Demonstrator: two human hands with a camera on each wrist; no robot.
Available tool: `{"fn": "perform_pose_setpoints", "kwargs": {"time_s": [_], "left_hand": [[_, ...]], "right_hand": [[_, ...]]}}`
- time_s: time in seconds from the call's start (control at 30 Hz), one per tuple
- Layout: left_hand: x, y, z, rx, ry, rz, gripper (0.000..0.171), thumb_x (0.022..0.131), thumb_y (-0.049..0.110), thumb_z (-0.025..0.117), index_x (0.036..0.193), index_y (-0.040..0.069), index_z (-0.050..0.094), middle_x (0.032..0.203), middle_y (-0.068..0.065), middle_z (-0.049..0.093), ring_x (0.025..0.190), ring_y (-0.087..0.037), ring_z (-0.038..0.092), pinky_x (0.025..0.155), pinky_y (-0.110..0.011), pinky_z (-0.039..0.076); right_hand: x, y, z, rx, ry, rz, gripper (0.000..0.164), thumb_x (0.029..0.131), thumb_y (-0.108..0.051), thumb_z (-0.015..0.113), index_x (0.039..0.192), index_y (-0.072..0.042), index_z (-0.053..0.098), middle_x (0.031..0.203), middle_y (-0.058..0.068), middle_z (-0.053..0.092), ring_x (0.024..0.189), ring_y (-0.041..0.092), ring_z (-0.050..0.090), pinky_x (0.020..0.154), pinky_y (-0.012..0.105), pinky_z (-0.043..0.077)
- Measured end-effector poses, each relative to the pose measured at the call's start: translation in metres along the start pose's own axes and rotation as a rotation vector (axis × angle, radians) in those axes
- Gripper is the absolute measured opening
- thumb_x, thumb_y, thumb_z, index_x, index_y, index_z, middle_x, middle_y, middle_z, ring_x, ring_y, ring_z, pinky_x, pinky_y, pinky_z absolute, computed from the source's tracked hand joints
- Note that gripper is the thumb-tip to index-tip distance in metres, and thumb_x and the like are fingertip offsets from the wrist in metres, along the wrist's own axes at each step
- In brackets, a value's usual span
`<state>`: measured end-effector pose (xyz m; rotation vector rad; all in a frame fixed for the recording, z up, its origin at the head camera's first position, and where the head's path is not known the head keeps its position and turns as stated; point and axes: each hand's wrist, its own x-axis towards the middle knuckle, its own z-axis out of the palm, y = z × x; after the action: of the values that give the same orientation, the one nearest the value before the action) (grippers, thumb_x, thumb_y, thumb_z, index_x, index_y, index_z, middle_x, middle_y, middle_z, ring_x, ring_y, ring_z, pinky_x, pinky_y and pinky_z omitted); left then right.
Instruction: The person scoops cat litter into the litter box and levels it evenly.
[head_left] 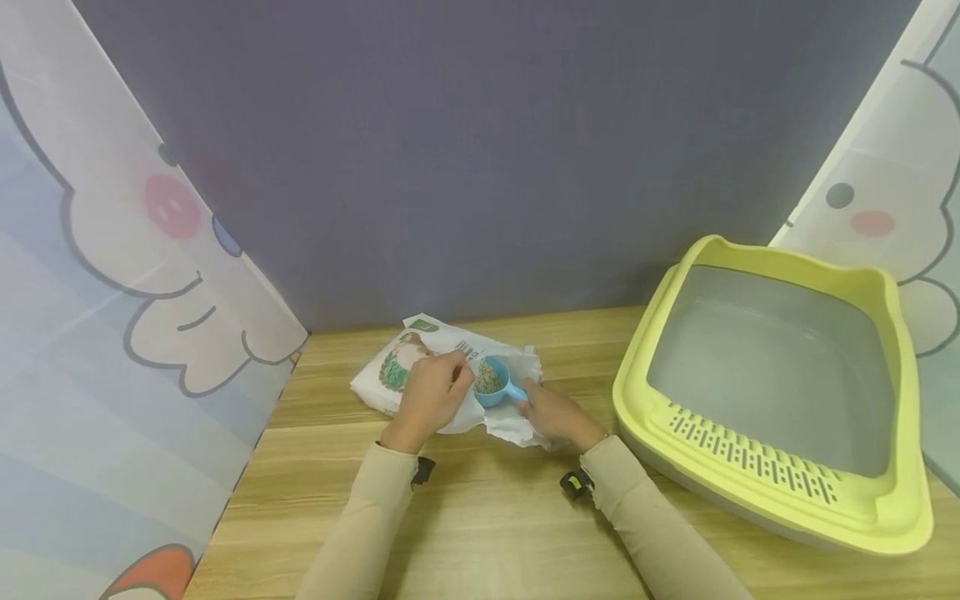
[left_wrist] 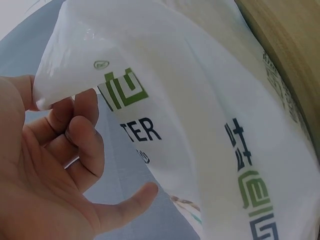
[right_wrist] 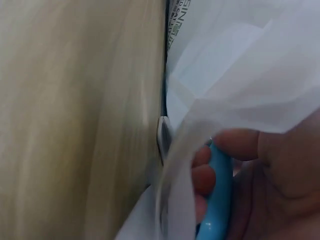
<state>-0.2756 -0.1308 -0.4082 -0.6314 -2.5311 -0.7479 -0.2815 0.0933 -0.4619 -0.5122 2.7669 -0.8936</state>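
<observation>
A white printed litter bag [head_left: 372, 385] lies on its side on the table, its torn mouth toward the right. My left hand [head_left: 432, 393] pinches the upper edge of that mouth and lifts it; in the left wrist view the plastic [left_wrist: 165, 75] is caught between thumb and fingers. Inside the opening is a light blue scoop [head_left: 492, 398], its cup holding grey-brown granules [head_left: 487, 379]. My right hand [head_left: 558, 414] grips the scoop's handle [right_wrist: 218, 195] with curled fingers, partly covered by the bag's loose edge in the right wrist view.
To the right stands a large litter box with a yellow-green rim [head_left: 633, 379] and a grey inside, its slotted step facing me. The wooden table [head_left: 480, 517] meets a dark grey panel [head_left: 480, 167] behind. Cartoon-printed sheets [head_left: 75, 333] flank both sides.
</observation>
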Motion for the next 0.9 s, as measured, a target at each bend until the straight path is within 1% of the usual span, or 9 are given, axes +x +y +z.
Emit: {"fn": "perform_pose_setpoints", "kwargs": {"time_s": [0.1,0.23,0.43,0.5,0.57,0.63,0.77,0.83,0.9], "left_hand": [[-0.001,-0.001,0.000,-0.001,-0.002,-0.008,0.030,0.093,0.013,0.054,0.064,0.018,0.044,0.055,0.008,0.037,0.052,-0.008,0.034,0.052,-0.025,0.030],[-0.001,-0.001,-0.001,0.006,-0.010,-0.008,0.031,0.093,0.013,0.054,0.064,0.018,0.044,0.054,0.008,0.036,0.052,-0.008,0.033,0.052,-0.025,0.029],[-0.001,-0.001,-0.001,-0.010,-0.007,0.012,0.033,0.094,0.011,0.052,0.063,0.017,0.041,0.053,0.009,0.033,0.050,-0.006,0.027,0.050,-0.023,0.025],[-0.001,-0.001,0.000,-0.011,-0.005,0.015,0.033,0.094,0.011,0.052,0.063,0.018,0.041,0.053,0.009,0.032,0.049,-0.006,0.026,0.050,-0.023,0.025],[-0.001,-0.002,0.000,-0.008,-0.003,0.017,0.033,0.094,0.011,0.052,0.064,0.018,0.042,0.053,0.009,0.033,0.049,-0.006,0.027,0.050,-0.023,0.026],[-0.001,-0.002,0.001,-0.003,-0.002,0.021,0.032,0.094,0.011,0.052,0.064,0.018,0.042,0.053,0.009,0.033,0.049,-0.006,0.027,0.051,-0.023,0.026],[-0.001,-0.002,0.001,0.001,0.001,0.023,0.032,0.093,0.011,0.053,0.064,0.018,0.043,0.054,0.009,0.034,0.050,-0.007,0.029,0.051,-0.024,0.027],[-0.001,-0.002,0.001,0.004,0.003,0.020,0.031,0.093,0.011,0.053,0.064,0.018,0.043,0.054,0.009,0.034,0.050,-0.007,0.030,0.051,-0.024,0.028],[-0.001,-0.003,0.001,0.008,0.005,0.017,0.031,0.093,0.012,0.053,0.064,0.018,0.043,0.054,0.009,0.034,0.050,-0.007,0.030,0.051,-0.024,0.028]], "right_hand": [[-0.001,-0.001,-0.002,0.000,-0.010,0.004,0.022,0.106,-0.019,0.051,0.124,-0.007,0.052,0.080,0.006,0.053,0.066,0.019,0.053,0.055,0.031,0.042],[-0.002,-0.003,-0.008,-0.005,-0.027,0.000,0.018,0.105,-0.021,0.052,0.116,-0.006,0.054,0.079,0.005,0.052,0.064,0.018,0.051,0.054,0.031,0.041],[-0.010,-0.010,-0.023,-0.017,-0.070,0.030,0.022,0.104,-0.021,0.052,0.116,-0.002,0.055,0.079,0.006,0.055,0.060,0.017,0.053,0.051,0.029,0.044],[-0.014,-0.011,-0.029,-0.022,-0.078,0.045,0.023,0.104,-0.022,0.052,0.116,-0.003,0.055,0.080,0.006,0.057,0.060,0.017,0.056,0.051,0.030,0.046],[-0.017,-0.012,-0.035,-0.037,-0.084,0.045,0.023,0.103,-0.021,0.052,0.116,-0.003,0.056,0.082,0.007,0.059,0.061,0.018,0.058,0.053,0.031,0.047],[-0.022,-0.013,-0.043,-0.071,-0.099,0.044,0.030,0.103,-0.022,0.051,0.126,-0.003,0.056,0.088,0.010,0.062,0.065,0.020,0.059,0.056,0.034,0.049],[-0.031,-0.017,-0.059,-0.149,-0.114,0.017,0.046,0.104,-0.022,0.049,0.146,-0.001,0.050,0.116,0.016,0.067,0.084,0.023,0.060,0.072,0.039,0.050],[-0.035,-0.019,-0.066,-0.178,-0.121,0.003,0.044,0.105,-0.022,0.049,0.143,0.000,0.052,0.116,0.015,0.067,0.086,0.023,0.059,0.074,0.040,0.049],[-0.038,-0.019,-0.071,-0.179,-0.127,0.003,0.033,0.105,-0.021,0.050,0.131,-0.001,0.059,0.105,0.012,0.067,0.083,0.022,0.058,0.073,0.039,0.047]]}}
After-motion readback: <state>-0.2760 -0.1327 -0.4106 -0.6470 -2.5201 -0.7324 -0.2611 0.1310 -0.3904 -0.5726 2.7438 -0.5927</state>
